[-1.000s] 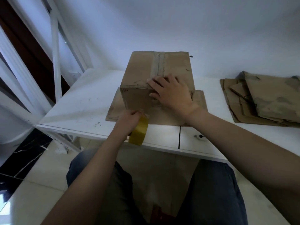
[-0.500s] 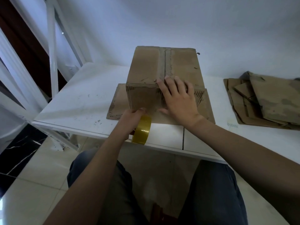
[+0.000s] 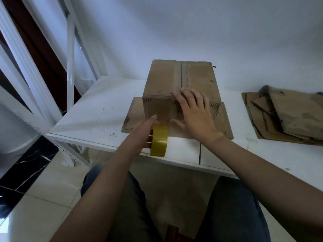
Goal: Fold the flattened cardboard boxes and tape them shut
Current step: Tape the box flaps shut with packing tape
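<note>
So the folded cardboard box (image 3: 181,88) sits on the white table (image 3: 97,109), near the front edge, with its side flaps splayed flat on the tabletop to either side. A strip of tape runs down the middle seam of the top face.

The right hand (image 3: 195,114) is spread flat over the near top edge of the box, fingers (image 3: 187,95) reaching onto the top and the thumb pressed against the front face. It's open, just pressing, not gripping anything.

The left hand (image 3: 141,135) is wrapped around a yellow roll of tape (image 3: 159,140), fingers apparently through the core, thumb pointing up toward the box. The roll stands on edge right at the table's front lip, just below the box's front face and just beside the right thumb. Can't tell whether a strip of tape actually runs from the roll to the box.

Off to the right, well apart from the box, there's a messy pile of flattened cardboard (image 3: 286,114) lying on the same table.
</note>
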`<control>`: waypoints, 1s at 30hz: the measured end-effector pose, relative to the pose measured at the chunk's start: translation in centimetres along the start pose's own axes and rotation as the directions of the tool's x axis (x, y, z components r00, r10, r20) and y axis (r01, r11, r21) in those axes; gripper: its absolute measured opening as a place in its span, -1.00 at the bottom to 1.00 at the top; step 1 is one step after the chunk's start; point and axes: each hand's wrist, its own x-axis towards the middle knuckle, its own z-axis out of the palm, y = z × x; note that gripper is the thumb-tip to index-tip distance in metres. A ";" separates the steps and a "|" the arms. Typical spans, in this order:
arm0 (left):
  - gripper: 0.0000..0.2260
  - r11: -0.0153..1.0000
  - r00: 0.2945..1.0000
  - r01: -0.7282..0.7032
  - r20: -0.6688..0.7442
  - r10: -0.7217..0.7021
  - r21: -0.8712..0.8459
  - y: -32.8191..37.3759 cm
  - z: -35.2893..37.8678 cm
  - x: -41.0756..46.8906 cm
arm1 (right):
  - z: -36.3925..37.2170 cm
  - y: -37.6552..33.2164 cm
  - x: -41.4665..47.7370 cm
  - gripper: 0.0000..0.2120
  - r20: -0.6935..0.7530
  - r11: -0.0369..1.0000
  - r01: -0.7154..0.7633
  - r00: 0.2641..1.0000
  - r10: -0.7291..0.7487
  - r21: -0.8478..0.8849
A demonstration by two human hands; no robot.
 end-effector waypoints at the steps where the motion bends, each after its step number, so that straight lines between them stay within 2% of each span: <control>1: -0.60 1.000 1.000 -0.001 -0.001 0.001 -0.018 0.2 0.1 -0.2 | -0.7 -0.2 -0.4 -0.32 -0.025 0.999 0.001 1.000 0.000 0.047; 3: -0.56 0.998 1.000 -0.013 0.005 0.013 -0.054 0.5 0.3 -0.5 | -1.8 -0.9 -1.6 -0.50 -0.045 0.992 -0.015 0.999 0.021 0.124; 4: -0.57 0.997 1.000 -0.024 0.009 0.025 -0.071 0.8 0.5 -0.7 | -2.3 -1.3 -2.1 -0.53 -0.013 0.985 -0.040 0.999 0.043 0.165; 8: -0.66 0.977 0.995 -0.070 0.057 0.084 -0.203 2.1 1.6 -1.8 | -3.3 -3.0 -3.6 -0.34 0.245 0.911 -0.219 0.960 0.136 0.351; 12: -0.70 0.962 0.989 -0.093 0.089 0.120 -0.258 3.0 2.3 -2.5 | -3.9 -3.0 -3.9 -0.35 0.300 0.779 -0.329 0.935 0.188 0.534; 14: -0.70 0.962 0.993 -0.093 0.040 0.107 -0.258 3.3 2.6 -2.9 | -4.5 -2.7 -3.8 -0.38 0.274 0.763 -0.296 0.948 0.161 0.575; 17: -0.63 0.988 0.988 -0.124 -0.109 0.114 -0.095 3.5 2.8 -3.5 | -6.1 -2.0 -3.5 -0.46 0.245 0.724 -0.255 0.962 0.122 0.641; 20: -0.58 0.981 0.966 -0.191 -0.173 0.192 0.020 3.7 2.9 -4.1 | -7.5 -1.3 -3.1 -0.57 0.174 0.742 -0.180 0.981 0.086 0.646; 25: -0.85 0.966 0.942 -0.255 -0.213 0.259 0.046 5.0 2.7 -5.2 | -9.2 0.1 -2.6 -0.64 0.116 0.773 -0.074 0.993 0.001 0.630; 30: -0.86 0.922 0.897 -0.343 -0.229 0.378 0.177 5.9 2.2 -5.1 | -10.4 1.5 -2.2 -0.66 0.058 0.772 0.084 0.986 -0.155 0.630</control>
